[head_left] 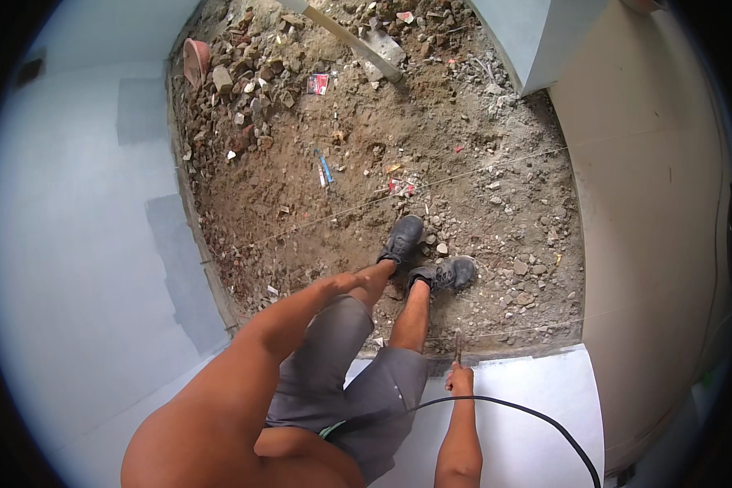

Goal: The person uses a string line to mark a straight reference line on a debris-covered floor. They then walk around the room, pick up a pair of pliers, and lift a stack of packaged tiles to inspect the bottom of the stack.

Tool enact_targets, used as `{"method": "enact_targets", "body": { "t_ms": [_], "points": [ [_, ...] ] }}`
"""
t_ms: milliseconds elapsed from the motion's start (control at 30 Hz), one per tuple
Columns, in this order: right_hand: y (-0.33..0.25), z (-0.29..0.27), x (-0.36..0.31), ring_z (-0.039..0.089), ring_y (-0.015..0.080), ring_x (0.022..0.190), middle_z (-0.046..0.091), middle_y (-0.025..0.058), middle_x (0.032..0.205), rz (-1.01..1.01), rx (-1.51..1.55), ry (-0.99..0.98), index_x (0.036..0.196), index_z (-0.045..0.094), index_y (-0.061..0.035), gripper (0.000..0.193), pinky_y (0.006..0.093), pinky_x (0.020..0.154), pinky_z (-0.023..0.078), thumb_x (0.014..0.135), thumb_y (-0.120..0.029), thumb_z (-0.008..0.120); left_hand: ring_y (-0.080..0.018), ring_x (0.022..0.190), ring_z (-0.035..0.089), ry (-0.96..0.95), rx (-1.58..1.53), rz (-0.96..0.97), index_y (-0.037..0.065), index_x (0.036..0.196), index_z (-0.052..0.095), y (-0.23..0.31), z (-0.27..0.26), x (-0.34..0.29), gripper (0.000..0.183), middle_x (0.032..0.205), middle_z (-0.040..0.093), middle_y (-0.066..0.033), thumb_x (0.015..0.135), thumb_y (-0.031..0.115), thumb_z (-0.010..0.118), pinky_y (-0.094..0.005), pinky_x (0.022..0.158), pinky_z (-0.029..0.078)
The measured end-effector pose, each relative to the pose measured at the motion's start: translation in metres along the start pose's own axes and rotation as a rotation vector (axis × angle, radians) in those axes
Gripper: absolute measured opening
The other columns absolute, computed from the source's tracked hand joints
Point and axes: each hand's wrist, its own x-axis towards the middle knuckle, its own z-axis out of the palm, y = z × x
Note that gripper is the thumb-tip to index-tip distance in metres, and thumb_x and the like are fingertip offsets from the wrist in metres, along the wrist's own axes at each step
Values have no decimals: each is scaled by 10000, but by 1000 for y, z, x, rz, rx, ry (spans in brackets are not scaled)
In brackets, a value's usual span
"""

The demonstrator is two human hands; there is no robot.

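My right hand (459,380) is closed on a narrow brownish tool (458,348) that points away from me, over the dark strip where the wall meets the ground. Its exact kind is too small to tell. Across my body reaches my left arm, and my left hand (346,284) rests at my bent knee, its fingers not clearly visible. Both my dark shoes (403,238) stand on the rough ground (333,236) of loose soil and stones. Close to the tool, a thin string (520,331) runs low along the wall.
A second string (325,218) crosses the soil slantwise. Rubble (252,85) and a reddish pan (195,62) lie far left. A pole (350,41) slants down at a concrete lump (382,50). Pale walls (73,244) flank the ground; a black cable (537,416) loops beside my right arm.
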Motion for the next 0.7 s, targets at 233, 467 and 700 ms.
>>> {"method": "enact_targets", "body": {
  "t_ms": [233, 467, 700],
  "points": [
    [-49, 5, -13, 426, 153, 361, 475, 57, 583, -105, -130, -15, 855, 503, -26, 245, 320, 314, 353, 954, -248, 537, -305, 1143, 563, 6, 1, -21, -11, 1287, 553, -52, -22, -39, 751, 1285, 569, -204, 856, 603, 516, -364, 969, 414],
    [-98, 35, -13, 465, 154, 386, 499, 57, 600, -182, -151, -35, 880, 486, -14, 175, 317, 325, 357, 926, -177, 530, -402, 1207, 518, 134, 99, 5, -80, 1195, 583, -111, -27, -31, 732, 1225, 568, -298, 897, 579, 474, -407, 1012, 391],
    [-114, 99, -31, 427, 147, 367, 455, 26, 559, -156, -283, 21, 850, 458, -61, 91, 320, 316, 354, 844, -125, 521, -396, 1220, 508, 132, 331, -162, -137, 1335, 364, -90, 22, -36, 791, 1276, 501, -329, 821, 426, 577, -412, 1041, 398]
  ]
}}
